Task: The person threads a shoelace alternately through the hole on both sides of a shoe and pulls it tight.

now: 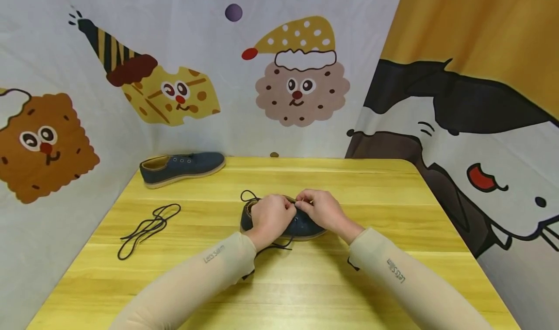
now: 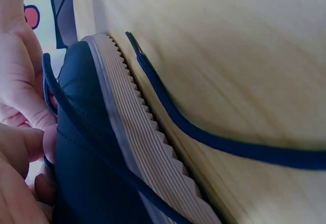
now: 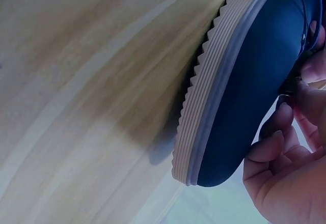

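A dark blue lace-up shoe [image 1: 307, 227] with a pale ridged sole lies on the table, toe to the right. Over its eyelets my left hand [image 1: 271, 218] and right hand [image 1: 324, 211] meet, thumbs and fingertips pinching the dark shoelace almost tip to tip. The pinched bit is mostly hidden by the fingers. In the left wrist view, one strand of the shoelace [image 2: 94, 142] runs down over the shoe's side. A lace end with a tip [image 2: 133, 43] rests on the wood beside the sole. The right wrist view shows my right fingers [image 3: 277, 122] bent at the shoe's upper edge.
A matching blue shoe [image 1: 196, 165], its eyelets without a lace, stands at the table's back left. Nearer, a loose dark lace [image 1: 148, 230] lies folded in loops. A cartoon-printed cloth [image 1: 244, 140] hangs behind the wooden table [image 1: 305, 291].
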Demonstrator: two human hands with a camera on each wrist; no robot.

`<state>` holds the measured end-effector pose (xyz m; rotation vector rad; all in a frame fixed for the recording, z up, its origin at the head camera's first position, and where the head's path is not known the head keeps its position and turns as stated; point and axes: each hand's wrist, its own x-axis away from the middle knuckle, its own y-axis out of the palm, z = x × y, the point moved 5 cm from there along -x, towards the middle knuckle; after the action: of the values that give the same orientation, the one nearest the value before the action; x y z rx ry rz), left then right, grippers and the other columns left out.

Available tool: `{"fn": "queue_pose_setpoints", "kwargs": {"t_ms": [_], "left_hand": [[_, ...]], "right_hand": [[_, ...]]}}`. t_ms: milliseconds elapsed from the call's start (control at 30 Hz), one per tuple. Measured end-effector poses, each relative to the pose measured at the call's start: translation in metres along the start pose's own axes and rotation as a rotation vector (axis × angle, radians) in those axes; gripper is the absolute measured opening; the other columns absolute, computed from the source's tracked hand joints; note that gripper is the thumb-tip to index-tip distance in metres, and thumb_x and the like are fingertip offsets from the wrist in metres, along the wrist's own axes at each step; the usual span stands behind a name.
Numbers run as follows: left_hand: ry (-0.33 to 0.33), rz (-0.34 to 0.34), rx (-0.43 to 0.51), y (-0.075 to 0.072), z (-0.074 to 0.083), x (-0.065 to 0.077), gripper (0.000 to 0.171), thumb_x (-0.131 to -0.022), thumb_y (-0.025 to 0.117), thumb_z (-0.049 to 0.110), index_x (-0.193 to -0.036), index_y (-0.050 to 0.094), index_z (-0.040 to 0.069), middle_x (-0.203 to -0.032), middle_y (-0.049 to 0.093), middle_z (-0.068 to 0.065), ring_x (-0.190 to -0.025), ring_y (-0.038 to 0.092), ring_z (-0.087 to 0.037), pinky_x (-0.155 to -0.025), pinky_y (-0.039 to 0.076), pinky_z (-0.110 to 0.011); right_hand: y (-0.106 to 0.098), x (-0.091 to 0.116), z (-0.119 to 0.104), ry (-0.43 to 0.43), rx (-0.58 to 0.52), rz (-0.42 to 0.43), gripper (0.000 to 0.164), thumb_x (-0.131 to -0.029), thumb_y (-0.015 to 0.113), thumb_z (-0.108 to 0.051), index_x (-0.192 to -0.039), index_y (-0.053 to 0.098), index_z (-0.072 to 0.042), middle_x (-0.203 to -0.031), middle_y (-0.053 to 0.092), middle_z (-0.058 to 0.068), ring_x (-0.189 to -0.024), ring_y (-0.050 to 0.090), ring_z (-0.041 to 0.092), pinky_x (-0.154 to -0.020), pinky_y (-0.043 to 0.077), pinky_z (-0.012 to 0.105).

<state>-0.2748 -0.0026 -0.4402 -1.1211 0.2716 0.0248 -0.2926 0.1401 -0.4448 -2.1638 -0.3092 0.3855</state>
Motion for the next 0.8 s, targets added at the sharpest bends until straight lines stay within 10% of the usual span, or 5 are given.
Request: {"fn": "queue_pose_setpoints", "kwargs": {"t_ms": [467,800], "left_hand": [[0.074,0.124,-0.168,0.003,0.012,0.008,0.017,-0.084,0.057,0.039,-0.076,0.065,0.026,-0.055,0.053,0.005,-0.042,0.046,-0.014,-0.034,0.031,-0.031],[0.145,0.094,-0.229,0.004,0.018,0.008,0.022,-0.087,0.056,0.030,-0.077,0.043,0.015,-0.046,0.040,0.001,-0.037,0.043,-0.018,-0.034,0.033,-0.033]], "right_hand": [[0.000,0.003,0.000,0.006,-0.005,0.035,0.004,-0.085,0.062,-0.028,-0.087,0.064,-0.031,-0.081,0.059,-0.017,-0.066,0.052,0.004,-0.056,0.043,0.026],[0.001,0.005,-0.002,0.001,0.019,0.049,0.006,-0.086,0.062,-0.027,-0.090,0.065,-0.028,-0.084,0.060,-0.016,-0.069,0.053,0.002,-0.060,0.044,0.025]]}}
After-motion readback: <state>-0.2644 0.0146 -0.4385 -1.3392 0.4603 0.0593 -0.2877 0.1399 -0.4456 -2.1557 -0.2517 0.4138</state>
